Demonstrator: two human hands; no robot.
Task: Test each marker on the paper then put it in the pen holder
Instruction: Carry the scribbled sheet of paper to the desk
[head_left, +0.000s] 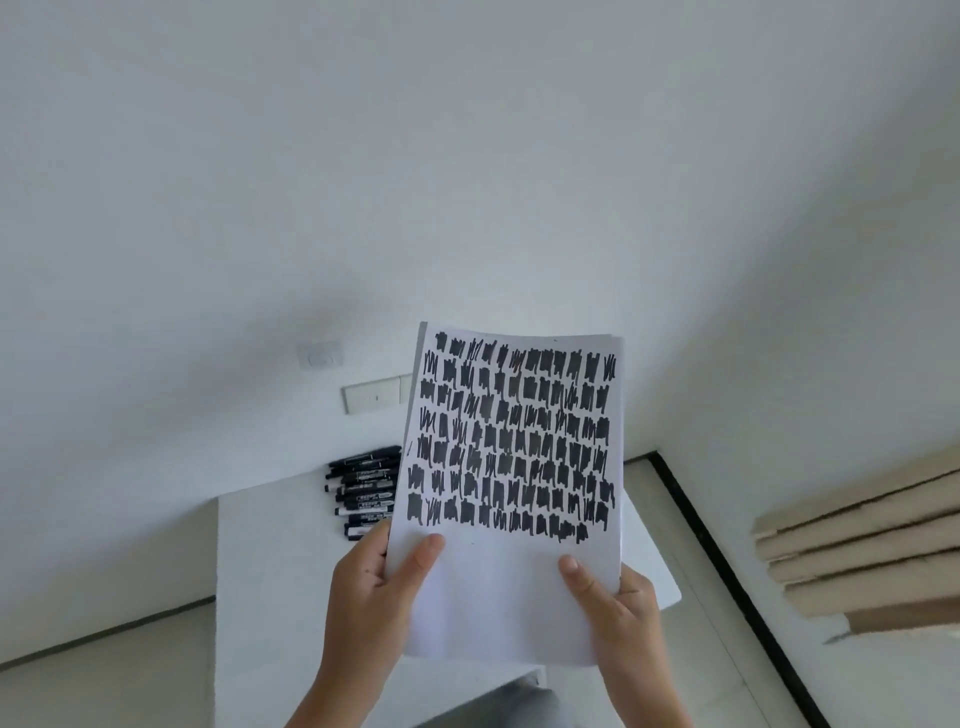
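Room: plain white walls met in a corner, with a pale switch plate (373, 398) on the wall behind the white surface (270, 561); a black skirting line (727, 566) ran along the floor to the right.
Paper: a thin stack of white sheets (511, 499) was lifted clear of the surface and tilted up toward the camera, apparently so the top page could be looked over.
Marks: rows of short, dense black scribbles covered the upper part of the top sheet, while its lower band was bare; by my reading little room was left for more tests on this page.
Left hand (371, 587): it was closed on the lower left edge of the stack, thumb on the front, fingers behind and out of sight.
Right hand (615, 597): it gripped the lower right edge the same way, thumb flat on the blank band.
Hold: two hands at the bottom corners kept the limp sheets from folding over; a grey edge of a sheet behind showed along the left side.
Markers (366, 491): a pile of black barrels with pale printed labels lay side by side near the far edge of the surface, partly hidden behind the paper's left edge.
Texture: the barrels looked smooth and hard, the paper matte and slightly bowed.
Pen holder: none could be seen; it may have been behind the paper or out of view.
Cardboard (857, 545): flat brown sheets, stacked with rough edges, stood at the right, well apart from the surface.
Stage: judging by this, no marker was in hand.
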